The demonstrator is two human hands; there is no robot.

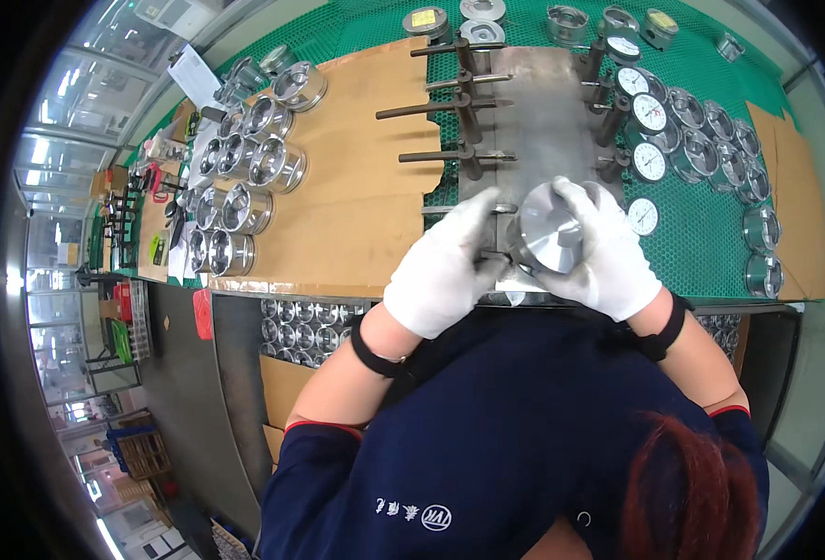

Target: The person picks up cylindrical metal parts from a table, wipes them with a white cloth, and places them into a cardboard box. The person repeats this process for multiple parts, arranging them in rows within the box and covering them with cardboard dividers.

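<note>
Head view, looking down over the person's dark blue top. Nearest, both white-gloved hands meet at the near edge of the surface (356, 233). The right hand (604, 252) is closed around a shiny metal cylinder (550, 238), its flat round face turned up toward the camera; the fingers wrap its far and right sides. The left hand (445, 266) lies just beside the cylinder on the left, its fingers stretched toward it and toward a thin rod of the metal fixture (538, 121); whether this grip is closed on anything cannot be told.

The fixture is a grey plate that runs away from the hands along the middle of the surface. Horizontal pegs (450, 107) stick out from its left side in a row, and shorter posts stand along its right side, so the way straight ahead is hemmed on both flanks.

Left of the fixture lies a brown board (347, 140), bare in its middle: the widest open room. At its left edge stand rows of polished cylinders (244, 177), packed touching one another.

Right of the fixture, on green mesh matting (702, 233), sit white-faced dial gauges (648, 140) in a line, then further cylinders (720, 149) toward the right rim, near a strip of cardboard (795, 187).

Farthest, along the back edge, stand a few more round metal parts (566, 21). Below the front edge, more cylinders (305, 322) fill a lower shelf.
</note>
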